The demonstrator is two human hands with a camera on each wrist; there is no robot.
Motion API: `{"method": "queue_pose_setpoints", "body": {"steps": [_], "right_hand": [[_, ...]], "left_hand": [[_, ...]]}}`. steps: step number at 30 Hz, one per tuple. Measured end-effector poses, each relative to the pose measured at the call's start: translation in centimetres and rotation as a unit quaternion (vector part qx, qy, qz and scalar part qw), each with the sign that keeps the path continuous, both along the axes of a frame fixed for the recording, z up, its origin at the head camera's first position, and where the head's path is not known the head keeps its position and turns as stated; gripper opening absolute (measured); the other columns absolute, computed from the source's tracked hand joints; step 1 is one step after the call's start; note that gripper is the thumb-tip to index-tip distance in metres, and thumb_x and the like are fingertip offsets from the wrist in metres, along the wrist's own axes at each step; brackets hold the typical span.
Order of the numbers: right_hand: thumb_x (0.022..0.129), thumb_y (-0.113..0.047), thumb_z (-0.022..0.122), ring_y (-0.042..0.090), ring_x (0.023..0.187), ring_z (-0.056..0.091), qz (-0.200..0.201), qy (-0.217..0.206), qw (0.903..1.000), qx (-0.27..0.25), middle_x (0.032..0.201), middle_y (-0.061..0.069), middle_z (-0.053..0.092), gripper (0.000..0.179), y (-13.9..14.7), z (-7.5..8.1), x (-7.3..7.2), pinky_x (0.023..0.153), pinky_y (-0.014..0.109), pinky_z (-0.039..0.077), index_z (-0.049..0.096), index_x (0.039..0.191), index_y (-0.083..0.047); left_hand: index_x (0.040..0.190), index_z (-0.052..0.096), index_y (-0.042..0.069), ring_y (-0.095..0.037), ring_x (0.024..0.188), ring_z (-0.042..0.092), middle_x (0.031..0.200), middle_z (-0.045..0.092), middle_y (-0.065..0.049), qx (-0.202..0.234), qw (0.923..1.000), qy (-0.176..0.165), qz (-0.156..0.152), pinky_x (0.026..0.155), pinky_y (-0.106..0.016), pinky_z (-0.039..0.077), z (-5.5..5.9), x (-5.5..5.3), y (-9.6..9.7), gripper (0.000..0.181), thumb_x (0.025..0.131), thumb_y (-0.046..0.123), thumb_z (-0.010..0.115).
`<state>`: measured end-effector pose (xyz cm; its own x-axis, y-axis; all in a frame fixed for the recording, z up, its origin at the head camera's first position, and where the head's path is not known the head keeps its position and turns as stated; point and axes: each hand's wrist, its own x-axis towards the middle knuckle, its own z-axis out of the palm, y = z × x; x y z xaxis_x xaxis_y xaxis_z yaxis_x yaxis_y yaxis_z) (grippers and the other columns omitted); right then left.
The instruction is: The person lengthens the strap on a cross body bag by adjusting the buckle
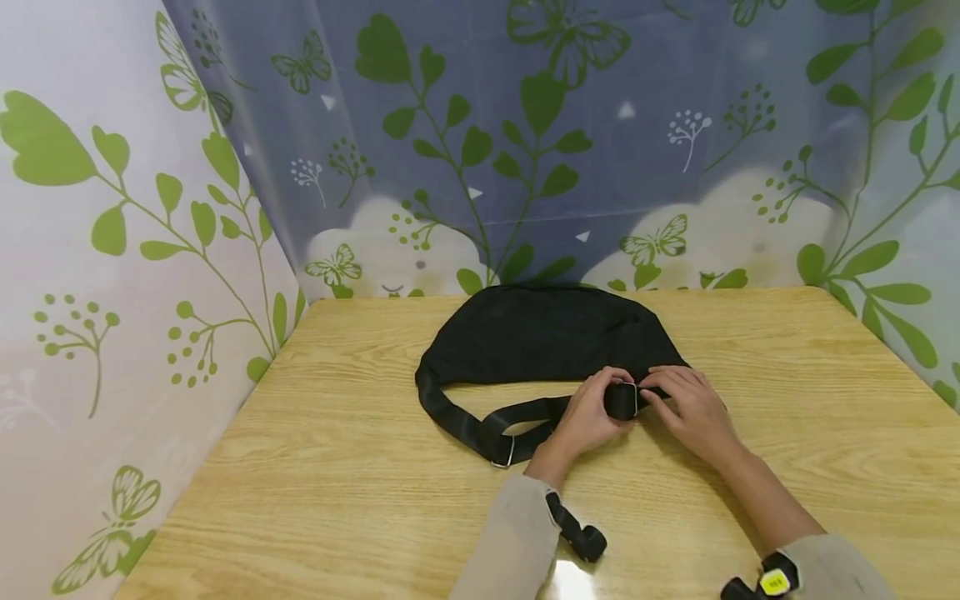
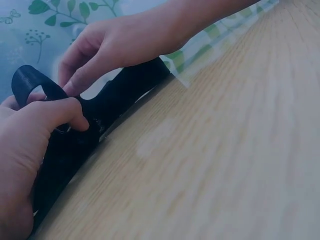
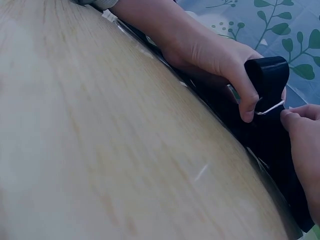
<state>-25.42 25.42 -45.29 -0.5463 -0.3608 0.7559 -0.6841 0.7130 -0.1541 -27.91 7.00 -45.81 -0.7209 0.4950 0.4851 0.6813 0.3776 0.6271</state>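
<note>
A black waist bag (image 1: 540,333) lies at the back of the wooden table, its strap looped toward me. My left hand (image 1: 588,421) grips the strap (image 2: 31,82), which bulges up in a loop between thumb and fingers, beside a metal slide buckle (image 3: 271,107). From the right, my right hand (image 1: 693,412) pinches the strap with thumb and fingertips close to that buckle. A second metal buckle (image 1: 512,452) sits on the strap's slack left part, on the table. The left fingers behind the loop are partly hidden.
Behind the bag and at the left hang cloths printed with green leaves and butterflies (image 1: 300,62). Wood-grain table (image 1: 337,517) spreads to both sides and in front. Black wrist straps (image 1: 577,533) with small devices sit at both sleeve cuffs.
</note>
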Motion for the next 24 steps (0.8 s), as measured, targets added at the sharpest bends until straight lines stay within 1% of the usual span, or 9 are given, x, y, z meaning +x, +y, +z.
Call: {"method": "queue_pose_setpoints", "body": {"steps": [6, 12, 17, 20, 24], "right_hand": [[0.074, 0.000, 0.070, 0.028, 0.086, 0.054, -0.002, 0.001, 1.0000, -0.004, 0.082, 0.005, 0.059, 0.015, 0.00, -0.01, -0.13, 0.081, 0.043, 0.036, 0.062, 0.085, -0.005], [0.073, 0.002, 0.070, 0.029, 0.084, 0.053, -0.017, 0.007, 0.9998, -0.009, 0.081, 0.006, 0.059, 0.016, 0.00, -0.08, -0.19, 0.079, 0.044, 0.035, 0.061, 0.085, -0.003], [0.072, 0.002, 0.071, 0.031, 0.081, 0.052, -0.048, 0.013, 0.9987, -0.014, 0.081, 0.009, 0.059, 0.017, -0.02, -0.07, -0.20, 0.077, 0.045, 0.035, 0.061, 0.085, -0.002], [0.072, 0.001, 0.072, 0.032, 0.080, 0.051, -0.071, 0.013, 0.9974, -0.012, 0.080, 0.009, 0.058, 0.018, -0.03, -0.08, -0.16, 0.077, 0.046, 0.035, 0.060, 0.085, -0.002], [0.074, 0.000, 0.071, 0.032, 0.079, 0.051, -0.093, 0.007, 0.9956, -0.013, 0.079, 0.009, 0.059, 0.014, -0.07, -0.07, -0.10, 0.076, 0.046, 0.035, 0.061, 0.084, -0.002]], "left_hand": [[0.111, 0.051, 0.015, -0.007, 0.092, 0.051, 0.104, 0.056, -0.001, 0.012, 0.9999, -0.007, 0.008, 0.079, -0.015, 0.038, 0.14, 0.06, -0.03, 0.053, 0.067, 0.004, 0.079], [0.109, 0.051, 0.017, -0.007, 0.088, 0.050, 0.102, 0.055, 0.002, 0.016, 0.9992, -0.018, 0.030, 0.074, -0.016, 0.039, 0.38, 0.26, -0.03, 0.051, 0.067, 0.005, 0.077], [0.109, 0.050, 0.019, -0.007, 0.085, 0.048, 0.101, 0.053, 0.004, 0.033, 0.9975, -0.029, 0.054, 0.070, -0.016, 0.039, 0.36, 0.27, 0.04, 0.050, 0.068, 0.007, 0.076], [0.109, 0.050, 0.019, -0.007, 0.084, 0.048, 0.102, 0.052, 0.004, 0.045, 0.9966, -0.033, 0.060, 0.068, -0.016, 0.039, 0.35, 0.28, 0.04, 0.050, 0.068, 0.007, 0.075], [0.110, 0.050, 0.020, -0.008, 0.083, 0.048, 0.102, 0.052, 0.003, 0.059, 0.9949, -0.044, 0.070, 0.066, -0.018, 0.040, 0.51, 0.47, 0.00, 0.050, 0.068, 0.007, 0.075]]}}
